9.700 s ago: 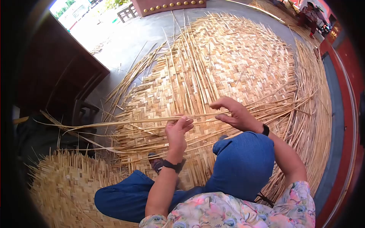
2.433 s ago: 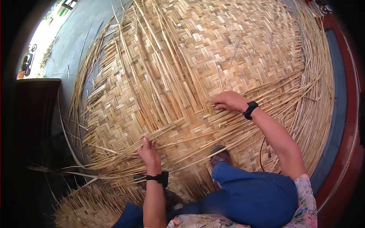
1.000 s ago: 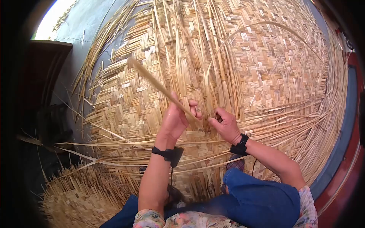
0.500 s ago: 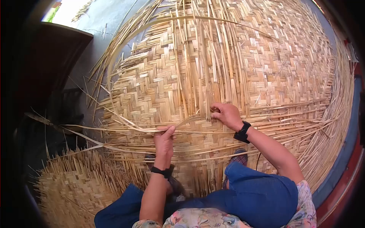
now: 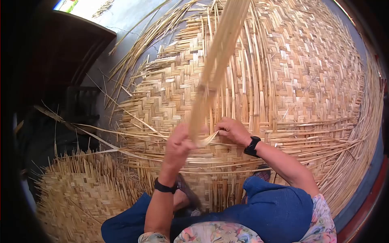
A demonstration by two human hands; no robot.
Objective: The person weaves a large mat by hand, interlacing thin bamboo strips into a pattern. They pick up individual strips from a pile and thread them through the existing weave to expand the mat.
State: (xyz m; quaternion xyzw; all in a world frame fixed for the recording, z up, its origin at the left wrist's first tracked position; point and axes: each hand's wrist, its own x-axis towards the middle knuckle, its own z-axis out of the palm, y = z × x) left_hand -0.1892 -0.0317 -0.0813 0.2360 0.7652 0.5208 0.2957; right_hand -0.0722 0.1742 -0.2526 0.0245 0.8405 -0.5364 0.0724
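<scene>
Strip [image 5: 218, 60] raised, pinched in left grip [image 5: 176, 146].

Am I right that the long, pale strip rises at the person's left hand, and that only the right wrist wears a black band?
Not quite: the head view shows a black band on the left wrist too. The long, pale strip does rise at the left hand.

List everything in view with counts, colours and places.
Woven mat: one, straw, centre
Raised strip: one, straw, centre
Loose strips: uncountable, straw, on and around mat
Smaller woven piece: one, straw, lower left
Wooden furniture: one, dark brown, upper left
Stool: one, dark, left
Floor: one, grey, upper left
Edging: one, blue-grey, right
Floral shirt: one, multicoloured, bottom
Jeans: one pair, blue, bottom
Shoes: two, dark, below hands
Wristbands: two, black, wrists
Left hand, right hand: one each, centre
</scene>
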